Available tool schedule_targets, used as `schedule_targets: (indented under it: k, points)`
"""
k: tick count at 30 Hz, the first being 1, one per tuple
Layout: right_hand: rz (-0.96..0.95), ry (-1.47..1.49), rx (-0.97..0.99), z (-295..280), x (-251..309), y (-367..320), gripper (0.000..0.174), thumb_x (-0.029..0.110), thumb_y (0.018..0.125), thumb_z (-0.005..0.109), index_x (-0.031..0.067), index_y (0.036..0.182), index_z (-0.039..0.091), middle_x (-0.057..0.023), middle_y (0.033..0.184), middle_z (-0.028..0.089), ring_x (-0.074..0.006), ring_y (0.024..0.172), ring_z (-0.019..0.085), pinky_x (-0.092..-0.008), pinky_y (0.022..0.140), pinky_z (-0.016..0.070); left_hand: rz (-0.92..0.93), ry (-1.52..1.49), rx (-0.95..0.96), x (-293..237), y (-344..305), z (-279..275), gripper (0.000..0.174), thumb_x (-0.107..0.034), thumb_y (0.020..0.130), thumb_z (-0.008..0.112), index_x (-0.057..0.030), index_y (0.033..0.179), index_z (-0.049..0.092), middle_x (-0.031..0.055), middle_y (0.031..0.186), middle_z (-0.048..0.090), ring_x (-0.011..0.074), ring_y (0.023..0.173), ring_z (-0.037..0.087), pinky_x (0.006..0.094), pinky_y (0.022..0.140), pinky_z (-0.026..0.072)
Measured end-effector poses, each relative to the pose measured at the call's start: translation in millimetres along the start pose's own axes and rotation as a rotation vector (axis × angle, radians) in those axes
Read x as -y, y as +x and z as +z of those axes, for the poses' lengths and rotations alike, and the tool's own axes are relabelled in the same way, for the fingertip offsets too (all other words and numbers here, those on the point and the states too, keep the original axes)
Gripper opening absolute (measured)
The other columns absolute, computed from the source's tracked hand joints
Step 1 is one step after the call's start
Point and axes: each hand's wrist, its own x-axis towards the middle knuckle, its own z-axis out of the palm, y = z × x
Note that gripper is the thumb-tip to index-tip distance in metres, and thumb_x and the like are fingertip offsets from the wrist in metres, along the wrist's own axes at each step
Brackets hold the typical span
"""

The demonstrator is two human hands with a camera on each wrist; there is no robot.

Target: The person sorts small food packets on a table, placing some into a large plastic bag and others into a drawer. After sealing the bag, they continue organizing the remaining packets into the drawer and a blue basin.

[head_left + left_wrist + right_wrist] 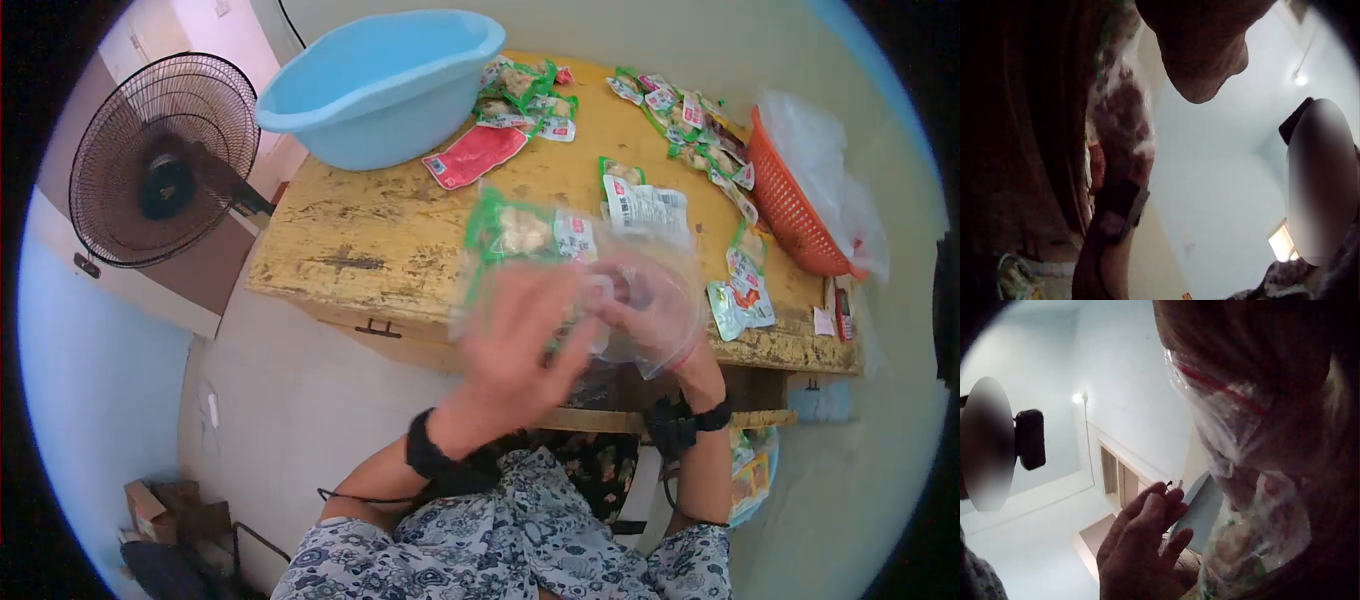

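A clear plastic bag [1232, 431] with a red stripe hangs over the table's front edge, holding green-and-white snack packets [522, 232]. Gripping the gathered plastic is my right hand [650, 300], its fingers curled and partly veiled by the film. My left hand [515, 345] is blurred in the head view, overlapping the bag's near side. In the right wrist view, the left hand [1141, 544] shows loosely extended fingers and nothing in them, beside the bag. More packets lie just beyond the hands, among them a white-backed one [648, 208] and an upright-lying one [742, 295].
On the worn yellow table [350, 235] stand a light blue basin [390, 125] and, at right, a tilted red basket [790, 205] with clear plastic. A pink packet [478, 157] and several snack packets [690, 115] lie farther back. A fan [165, 165] stands left; a drawer [670, 420] is pulled out.
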Motion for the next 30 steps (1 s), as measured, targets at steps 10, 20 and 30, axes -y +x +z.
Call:
schedule_targets:
  k: [10, 20, 30]
  points:
    - [0.042, -0.120, -0.097, 21.0, 11.0, 3.1, 0.034, 0.029, 0.085, 0.078, 0.0054, 0.110, 0.075, -0.0123, 0.092, 0.071, -0.0236, 0.079, 0.066, -0.0362, 0.074, 0.0524, -0.266, 0.001, 0.161, 31.8, -12.9, -21.5, 0.080, -0.016, 0.087, 0.075, 0.0009, 0.155, 0.036, 0.0238, 0.153, 0.044, 0.0411, 0.144, 0.040, 0.0494, 0.119, 0.0328]
    - [0.092, 0.052, -0.317, 21.4, -8.7, -11.9, 0.028, 0.022, 0.090, 0.076, 0.0031, 0.111, 0.074, -0.0060, 0.092, 0.071, -0.0180, 0.086, 0.067, -0.0361, 0.078, 0.0545, -0.270, 0.177, 0.231, 44.9, -6.2, -15.3, 0.047, -0.015, 0.091, 0.069, -0.0049, 0.136, 0.061, 0.0211, 0.153, 0.045, 0.0415, 0.145, 0.040, 0.0497, 0.120, 0.0325]
    - [0.165, 0.208, -0.636, -23.4, -26.6, -58.9, 0.014, 0.009, 0.100, 0.064, 0.0016, 0.110, 0.069, -0.0042, 0.086, 0.070, -0.0073, 0.070, 0.063, -0.0220, 0.062, 0.0498, -0.271, 0.060, 0.108, 49.6, 0.9, -20.9, 0.051, -0.011, 0.089, 0.069, -0.0029, 0.138, 0.058, 0.0197, 0.152, 0.048, 0.0390, 0.145, 0.041, 0.0492, 0.120, 0.0325]
